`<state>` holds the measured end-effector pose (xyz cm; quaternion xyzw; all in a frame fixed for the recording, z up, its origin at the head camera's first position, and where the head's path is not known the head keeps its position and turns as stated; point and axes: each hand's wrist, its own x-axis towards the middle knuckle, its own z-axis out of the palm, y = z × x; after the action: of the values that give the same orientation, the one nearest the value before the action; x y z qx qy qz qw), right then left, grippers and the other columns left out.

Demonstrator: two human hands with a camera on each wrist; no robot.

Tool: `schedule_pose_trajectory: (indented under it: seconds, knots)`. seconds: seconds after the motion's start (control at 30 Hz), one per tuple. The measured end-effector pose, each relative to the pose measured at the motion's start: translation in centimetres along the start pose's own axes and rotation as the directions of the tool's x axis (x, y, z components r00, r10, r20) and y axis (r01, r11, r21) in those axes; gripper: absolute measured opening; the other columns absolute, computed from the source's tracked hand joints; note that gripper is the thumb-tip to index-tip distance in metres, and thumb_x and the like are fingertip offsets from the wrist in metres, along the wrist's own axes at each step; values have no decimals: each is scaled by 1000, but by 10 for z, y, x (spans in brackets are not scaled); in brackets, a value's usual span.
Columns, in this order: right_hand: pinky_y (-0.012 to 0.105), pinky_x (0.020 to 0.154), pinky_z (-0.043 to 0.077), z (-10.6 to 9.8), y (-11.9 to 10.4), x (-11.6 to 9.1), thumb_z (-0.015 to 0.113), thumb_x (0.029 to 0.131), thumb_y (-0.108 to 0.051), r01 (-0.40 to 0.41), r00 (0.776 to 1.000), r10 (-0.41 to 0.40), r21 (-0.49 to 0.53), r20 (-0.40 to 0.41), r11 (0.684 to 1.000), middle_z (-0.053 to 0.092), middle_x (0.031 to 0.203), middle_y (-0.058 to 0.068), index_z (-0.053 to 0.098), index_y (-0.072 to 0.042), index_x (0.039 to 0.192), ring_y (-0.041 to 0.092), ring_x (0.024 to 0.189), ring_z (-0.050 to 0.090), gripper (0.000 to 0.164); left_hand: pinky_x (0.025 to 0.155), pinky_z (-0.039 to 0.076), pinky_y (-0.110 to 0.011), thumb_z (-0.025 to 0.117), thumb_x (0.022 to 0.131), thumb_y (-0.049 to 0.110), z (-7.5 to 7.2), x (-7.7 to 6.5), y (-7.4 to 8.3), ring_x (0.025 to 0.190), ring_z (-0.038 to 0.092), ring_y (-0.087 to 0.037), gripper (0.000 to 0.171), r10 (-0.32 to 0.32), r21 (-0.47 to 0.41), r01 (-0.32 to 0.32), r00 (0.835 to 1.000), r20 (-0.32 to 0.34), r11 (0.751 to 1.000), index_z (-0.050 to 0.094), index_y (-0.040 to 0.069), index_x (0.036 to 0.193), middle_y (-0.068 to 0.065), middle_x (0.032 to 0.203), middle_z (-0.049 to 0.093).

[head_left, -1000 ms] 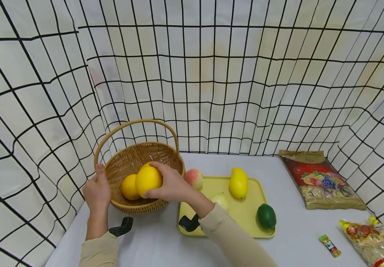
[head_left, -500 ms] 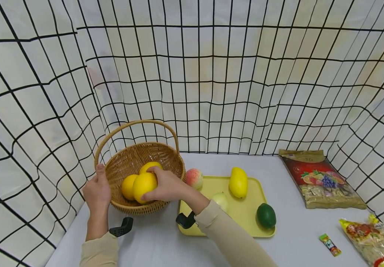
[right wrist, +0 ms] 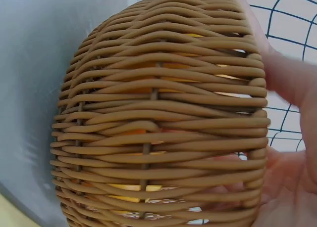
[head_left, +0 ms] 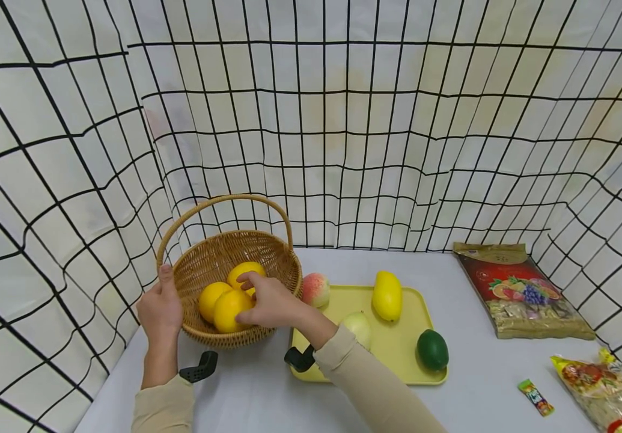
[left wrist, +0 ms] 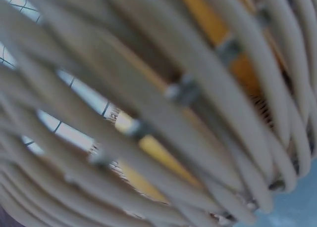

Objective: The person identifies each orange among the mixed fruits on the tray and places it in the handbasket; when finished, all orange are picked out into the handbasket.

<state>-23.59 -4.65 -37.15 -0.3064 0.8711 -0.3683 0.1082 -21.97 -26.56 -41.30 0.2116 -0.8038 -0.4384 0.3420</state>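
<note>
A brown wicker basket (head_left: pixel 224 246) with a tall arched handle stands at the left, tilted toward me. My left hand (head_left: pixel 160 307) grips its left side near the handle's foot, thumb up. Inside lie yellow-orange oranges: one at the left (head_left: pixel 211 299), a front orange (head_left: pixel 231 311) and a back orange (head_left: pixel 246 272). My right hand (head_left: pixel 275 304) reaches over the right rim, fingers apart and loosely bent, beside the front orange. Its thumb tip is close to that orange; contact is hard to tell. Wicker weave (right wrist: pixel 163 118) hides most of the fruit in the right wrist view.
A yellow tray (head_left: pixel 397 361) holds a yellow mango (head_left: pixel 386 296), a pale green round fruit (head_left: pixel 358 328) and a dark green avocado (head_left: pixel 432 350). A peach (head_left: pixel 315 290) sits by its back left corner. Food bags (head_left: pixel 521 294) and a small packet (head_left: pixel 535 397) lie right.
My right hand has lowered the front orange into the basket beside the others and loosened its fingers from it. My left hand keeps its grip on the basket.
</note>
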Motion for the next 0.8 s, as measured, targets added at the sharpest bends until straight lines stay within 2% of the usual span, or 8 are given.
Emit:
schedule_pose_trajectory:
  seconds: [0.1,0.23,0.37,0.57,0.7,0.8]
  knots:
    - [23,83,49,0,1,-1,77,84,-23,-3,1000,5,81,-23,997,59,129,5,47,-14,138,20,108,60,62,44,12,-26,32,98,66,0,0,0,43,15,-12,70,-3,4,3,1000,2,1000,31,11,53,2,48,23]
    - [23,82,49,0,3,-2,77,85,-25,6,999,-2,95,-46,995,61,128,5,48,-16,138,20,107,61,60,44,12,-26,32,98,66,0,-1,1,43,16,-12,70,-5,9,4,1000,3,1000,31,11,54,2,48,24]
    - [21,82,50,0,5,-7,75,88,-25,54,995,-40,148,-93,988,63,123,2,51,-17,135,19,106,62,54,44,13,-26,32,98,65,0,-1,2,43,16,-12,70,-10,11,10,1000,5,1000,31,11,54,2,48,24]
    - [20,84,49,2,7,-20,70,91,-18,161,970,-104,264,-218,951,64,116,-4,56,-15,129,15,102,62,40,44,13,-27,29,98,67,1,0,0,43,17,-13,71,-11,11,11,1000,12,1000,31,11,54,2,47,24]
    - [22,88,49,3,7,-32,70,91,-17,210,949,-108,335,-298,919,65,116,-3,59,-14,125,12,100,62,36,44,13,-27,29,98,67,1,1,-2,42,18,-14,72,-13,1,13,1000,3,1000,32,10,53,1,46,25]
    - [24,90,49,3,9,-43,68,92,-15,226,939,-92,397,-330,889,64,117,-3,60,-14,124,14,101,62,33,48,20,-30,28,98,66,1,1,-2,46,31,-22,78,-26,-8,26,1000,7,1000,43,2,57,-3,48,34]
